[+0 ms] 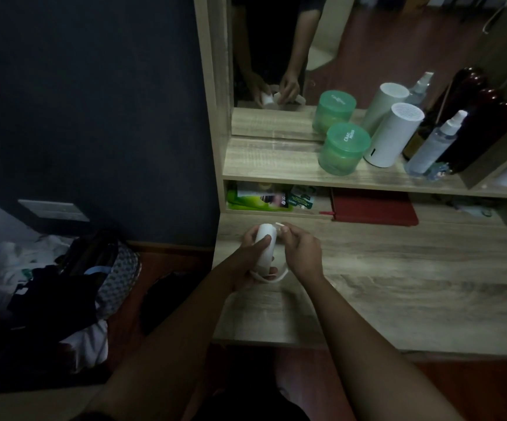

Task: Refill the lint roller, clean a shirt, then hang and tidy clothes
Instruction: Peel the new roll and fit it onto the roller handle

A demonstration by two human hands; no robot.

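Head view: a dim room seen from above, with two bare forearms reaching forward over a pale wooden table [398,284].
Lint roller: the lint roller [265,247] is a white cylinder, held upright just above the table's left end, between the two hands.
Left grip: the left grip [246,256] is clamped round the lint roller's body, fingers curled behind it and thumb laid across its front.
Right grip: the right grip [303,253] is just beside the roller's top, thumb and fingertips pinched together on a small pale tab [279,224] at the roller's upper edge.
White loop: a thin white loop [273,278] curves out beneath the hands, below the roller. I cannot tell what it is attached to.
Shelf: a raised wooden shelf [261,159] runs along the back of the table. It carries a green jar [344,150], a white cylinder [393,135] with a slotted top, a clear spray bottle [434,144] and a dark bottle [483,132], standing close together toward the right.
Mirror: a mirror [367,41] stands behind the shelf and reflects both hands, the roller and the containers.
Under the shelf: green packets [258,199] sit at the left of the gap and a red notebook [373,206] lies flat to their right.
Left of the table: a heap of clothes [33,284], dark and white, lies low beside a patterned bag [118,268], against a dark wall.
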